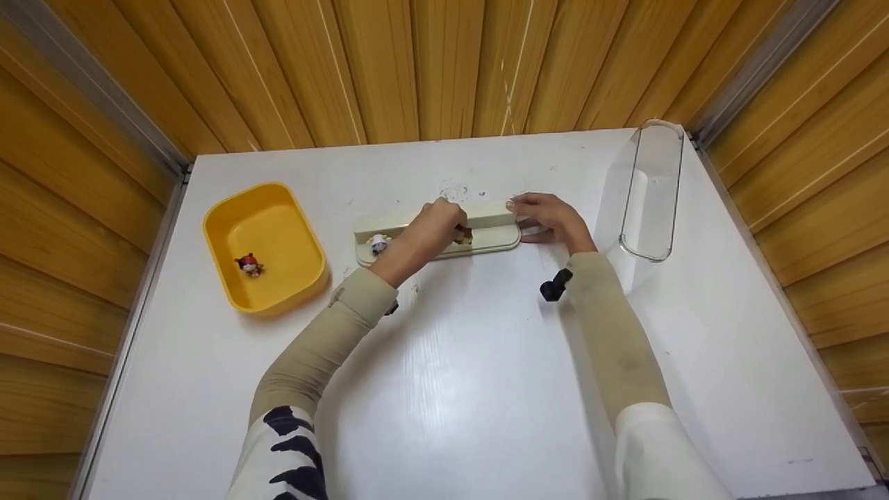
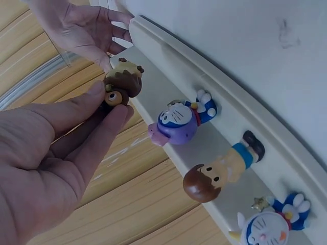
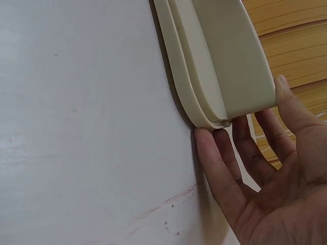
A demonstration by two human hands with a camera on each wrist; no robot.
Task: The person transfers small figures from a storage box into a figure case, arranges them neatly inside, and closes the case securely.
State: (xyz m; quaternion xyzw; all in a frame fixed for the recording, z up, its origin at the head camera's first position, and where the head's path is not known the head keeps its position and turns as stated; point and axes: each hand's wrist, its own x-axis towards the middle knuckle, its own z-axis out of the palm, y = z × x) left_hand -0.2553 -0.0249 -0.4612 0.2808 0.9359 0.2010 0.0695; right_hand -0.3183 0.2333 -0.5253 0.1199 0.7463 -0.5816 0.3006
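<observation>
Between thumb and fingertips, my left hand [image 1: 436, 228] pinches a small brown toy figurine [image 2: 126, 83] over a long cream shelf tray [image 1: 496, 238]. At the tray's right end, my right hand [image 1: 552, 217] touches the end with spread fingers; the right wrist view shows the index fingertip at the rim corner and the thumb at the raised back wall. Along the tray stand a purple-headed cat figurine [image 2: 179, 125], a brown-haired figurine [image 2: 202, 184] and a white-faced cat figurine [image 2: 265, 229]. My left forearm hides part of this row in the head view.
A yellow bin [image 1: 316, 267] stands on the left of the white table [image 1: 472, 389], with a red-headed figurine [image 1: 248, 264] inside. On the right is a clear, long container [image 1: 646, 251]. Wood-patterned walls [image 1: 444, 69] border the back and sides.
</observation>
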